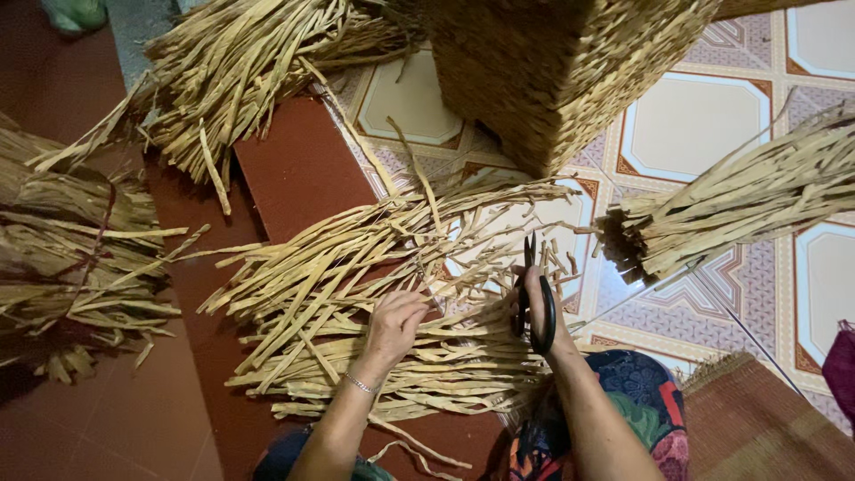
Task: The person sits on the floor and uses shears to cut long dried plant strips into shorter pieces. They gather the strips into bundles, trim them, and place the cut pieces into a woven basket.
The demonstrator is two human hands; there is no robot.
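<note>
At the lower centre of the frame, the left hand [394, 322] rests on a spread of dry straw strips [356, 294], its fingers curled down and pinching among them, likely to hold a few steady; exactly which strips it grips is hard to tell in the dim light. Just right of it, the right hand [537, 307] has its fingers closed through the black handles of the scissors [532, 298], blades pointing up the frame and nearly shut, their tips over the strip ends where a cut would fall. The strips fan out from the person's lap toward the left and upper centre, lying across the red floor [303, 169] and patterned tiles [686, 125]. A woven basket [552, 71] stands at upper centre. More bundles lie around: one at upper left [240, 62], one tied at far left [71, 249], one at right [739, 205]. A woven mat [757, 428] shows at lower right.
</note>
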